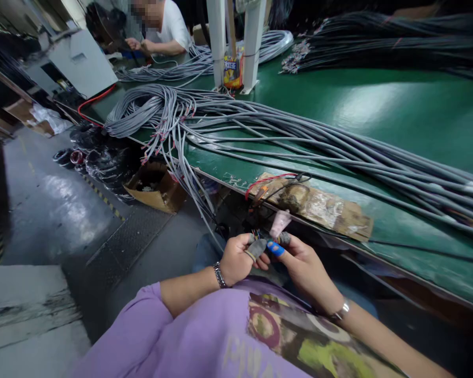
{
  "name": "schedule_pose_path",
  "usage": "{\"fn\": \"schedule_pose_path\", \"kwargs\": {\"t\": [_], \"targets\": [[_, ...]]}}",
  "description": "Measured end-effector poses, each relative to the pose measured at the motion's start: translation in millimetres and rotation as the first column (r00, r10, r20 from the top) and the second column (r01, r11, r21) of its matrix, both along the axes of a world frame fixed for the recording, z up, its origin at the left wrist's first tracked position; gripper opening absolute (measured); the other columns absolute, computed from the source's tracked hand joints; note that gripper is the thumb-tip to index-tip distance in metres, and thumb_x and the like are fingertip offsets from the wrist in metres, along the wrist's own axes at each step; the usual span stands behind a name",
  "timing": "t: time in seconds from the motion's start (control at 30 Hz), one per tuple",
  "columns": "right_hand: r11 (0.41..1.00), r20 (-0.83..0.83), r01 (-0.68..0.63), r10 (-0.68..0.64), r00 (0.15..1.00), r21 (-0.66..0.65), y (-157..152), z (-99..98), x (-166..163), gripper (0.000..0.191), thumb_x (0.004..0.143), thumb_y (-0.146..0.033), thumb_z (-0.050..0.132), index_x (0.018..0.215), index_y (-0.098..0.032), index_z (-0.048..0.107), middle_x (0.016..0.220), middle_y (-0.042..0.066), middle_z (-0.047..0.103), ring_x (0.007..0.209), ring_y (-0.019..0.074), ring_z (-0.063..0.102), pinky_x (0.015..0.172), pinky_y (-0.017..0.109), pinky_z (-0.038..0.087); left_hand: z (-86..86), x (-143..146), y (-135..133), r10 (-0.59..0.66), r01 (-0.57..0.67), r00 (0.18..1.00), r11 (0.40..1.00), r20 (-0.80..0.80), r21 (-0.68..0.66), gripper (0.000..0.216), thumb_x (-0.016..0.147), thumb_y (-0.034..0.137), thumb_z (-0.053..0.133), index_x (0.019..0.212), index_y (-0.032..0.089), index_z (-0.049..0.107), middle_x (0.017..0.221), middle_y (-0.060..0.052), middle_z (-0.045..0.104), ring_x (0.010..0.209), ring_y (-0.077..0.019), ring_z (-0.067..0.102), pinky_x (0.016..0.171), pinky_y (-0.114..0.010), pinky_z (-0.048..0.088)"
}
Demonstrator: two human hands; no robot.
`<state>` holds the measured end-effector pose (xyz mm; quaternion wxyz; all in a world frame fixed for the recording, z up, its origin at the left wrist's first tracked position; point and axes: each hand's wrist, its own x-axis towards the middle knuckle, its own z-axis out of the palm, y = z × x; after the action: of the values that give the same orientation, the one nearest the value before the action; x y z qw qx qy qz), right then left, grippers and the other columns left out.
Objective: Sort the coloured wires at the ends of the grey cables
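Jutting just above left grip (236, 260): thin coloured wires (256, 233).

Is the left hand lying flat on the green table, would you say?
No, the left hand is held off the green table, beside the right hand.

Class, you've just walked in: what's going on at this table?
A person's left hand seems to pinch thin colored wires, with the right hand against it; its exact grip is hidden. Gray cables lie along the green table, some ends hanging over its edge. Farther back is another person in white.
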<state>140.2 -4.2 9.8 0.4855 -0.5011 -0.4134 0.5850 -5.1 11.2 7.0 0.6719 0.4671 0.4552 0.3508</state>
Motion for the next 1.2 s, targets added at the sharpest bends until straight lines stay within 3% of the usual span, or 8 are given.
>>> {"fn": "schedule_pose_path", "kwargs": {"t": [0.17,0.23,0.37,0.5,0.63,0.9,1.2], "targets": [[0.977,-0.123,-0.184,0.171,0.977,-0.103,2.1,1.0,1.4,0.032,0.072,-0.049,0.071,0.072,-0.02,0.058,0.059,-0.001,0.058,0.055,0.0144,0.052,0.057,0.029,0.043,1.1,-13.2,2.8,-0.241,0.249,0.968,0.959,-0.073,0.139,0.046,0.07,0.057,0.068,0.064,0.012,0.062,0.062,-0.006,0.064,0.057,-0.0127,0.06,0.057,-0.023,0.048],[0.969,-0.09,-0.221,0.212,0.973,-0.107,5.2,2.4,2.6,0.033,0.07,-0.049,0.073,0.07,-0.02,0.059,0.06,0.0,0.059,0.055,0.0144,0.052,0.057,0.029,0.043,0.6,-15.9,1.8,-0.268,0.279,0.959,0.951,-0.097,0.133,0.045,0.067,0.056,0.071,0.064,0.012,0.062,0.061,-0.005,0.063,0.056,-0.0131,0.06,0.056,-0.023,0.048],[0.979,0.002,-0.175,0.176,0.984,-0.109,12.7,2.6,4.3,0.033,0.068,-0.048,0.075,0.071,-0.017,0.065,0.062,0.0,0.057,0.056,0.0118,0.046,0.055,0.026,0.038,-2.9,-13.5,-2.2,-0.147,0.147,0.989,0.989,-0.019,0.008,0.048,0.068,0.06,0.067,0.07,0.013,0.058,0.058,-0.004,0.061,0.048,-0.012,0.058,0.047,-0.022,0.046],[0.973,-0.177,-0.131,0.097,0.979,-0.191,12.7,-2.8,4.9,0.032,0.067,-0.047,0.076,0.071,-0.017,0.066,0.066,0.0,0.057,0.055,0.0098,0.043,0.054,0.026,0.038,-2.0,-10.5,-3.2,-0.001,0.004,0.999,0.998,0.041,-0.063,0.054,0.065,0.064,0.067,0.075,0.012,0.058,0.056,-0.003,0.06,0.042,-0.0114,0.056,0.042,-0.021,0.044],[0.952,-0.303,-0.117,0.028,0.953,-0.282,7.4,-5.0,4.1,0.031,0.066,-0.046,0.076,0.076,-0.018,0.067,0.069,0.001,0.056,0.059,0.0115,0.047,0.057,0.027,0.042,0.0,-11.0,-2.1,0.066,-0.062,0.997,0.996,0.051,-0.063,0.055,0.064,0.065,0.067,0.072,0.012,0.056,0.054,-0.003,0.06,0.04,-0.0111,0.055,0.041,-0.021,0.043],[0.977,-0.013,-0.14,0.14,0.99,-0.161,12.5,0.5,-3.6,0.038,0.064,-0.052,0.076,0.074,-0.018,0.063,0.063,0.0,0.055,0.056,0.0115,0.042,0.053,0.026,0.035,1.4,-10.1,-4.9,0.026,-0.025,0.999,1.0,-0.022,0.008,0.048,0.068,0.061,0.066,0.069,0.013,0.057,0.055,-0.003,0.061,0.043,-0.0109,0.056,0.043,-0.02,0.043],[0.971,-0.014,-0.171,0.171,0.985,-0.168,7.1,-5.6,1.8,0.035,0.066,-0.048,0.075,0.077,-0.017,0.064,0.069,0.001,0.057,0.059,0.012,0.041,0.056,0.027,0.035,-5.0,-12.7,-3.7,0.146,-0.146,0.989,0.989,-0.004,-0.023,0.047,0.071,0.061,0.063,0.071,0.015,0.053,0.058,-0.003,0.063,0.044,-0.0116,0.058,0.043,-0.02,0.042]]}}
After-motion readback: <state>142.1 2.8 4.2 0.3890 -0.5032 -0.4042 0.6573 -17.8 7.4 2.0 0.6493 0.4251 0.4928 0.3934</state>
